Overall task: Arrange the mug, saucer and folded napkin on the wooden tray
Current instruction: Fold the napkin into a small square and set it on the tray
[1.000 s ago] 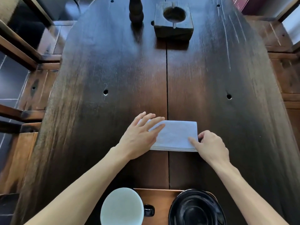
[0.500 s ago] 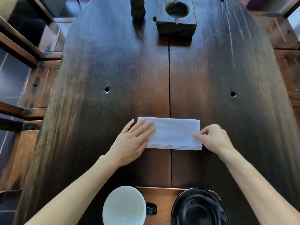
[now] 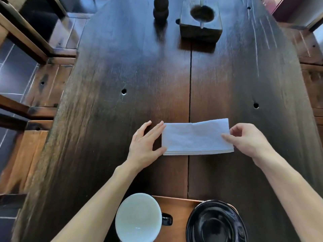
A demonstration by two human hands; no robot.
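Observation:
A white folded napkin (image 3: 195, 138) lies flat on the dark wooden table. My left hand (image 3: 146, 145) rests open at its left edge, fingertips touching it. My right hand (image 3: 248, 140) pinches the napkin's right edge between thumb and fingers. At the bottom, a mug (image 3: 138, 217) with a pale inside and a black handle stands on the left of the wooden tray (image 3: 176, 206). A glossy black saucer (image 3: 216, 222) sits on the tray's right side.
A square dark wooden block with a round hollow (image 3: 201, 23) and a turned dark post (image 3: 160, 9) stand at the table's far end. Wooden chairs (image 3: 35, 105) flank the table on both sides. Small holes (image 3: 124, 91) dot the tabletop.
My left hand has slid off the top of the napkin to its left edge. My right hand has shifted from the near right corner to pinching the right edge.

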